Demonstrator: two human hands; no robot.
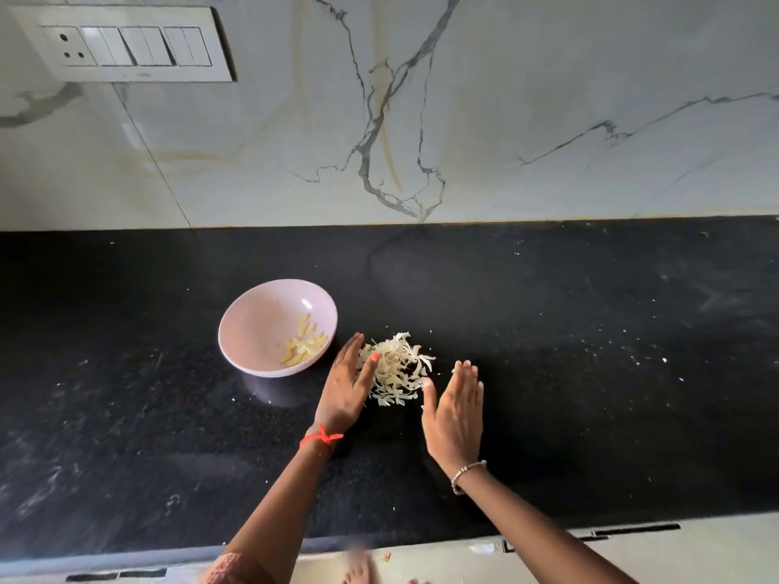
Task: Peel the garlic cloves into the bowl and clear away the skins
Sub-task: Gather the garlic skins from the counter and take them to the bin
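Head view: garlic skins (396, 368) heaped at frame centre on black counter (590, 330). Left hand (347, 383) flat, fingers straight, touching pile; right hand (453, 404) flat, just beside, likely corralling scraps. Bowl (253, 330) with peeled cloves (305, 345) left of pile, apart from skins.

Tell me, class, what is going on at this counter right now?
A person is gathering garlic skins into a pile on the counter. The left hand, fingers straight, presses against the pile's left side. The right hand is open on edge just right of it. The bowl to the left holds peeled cloves. Small flecks lie scattered further right, not yet swept up.
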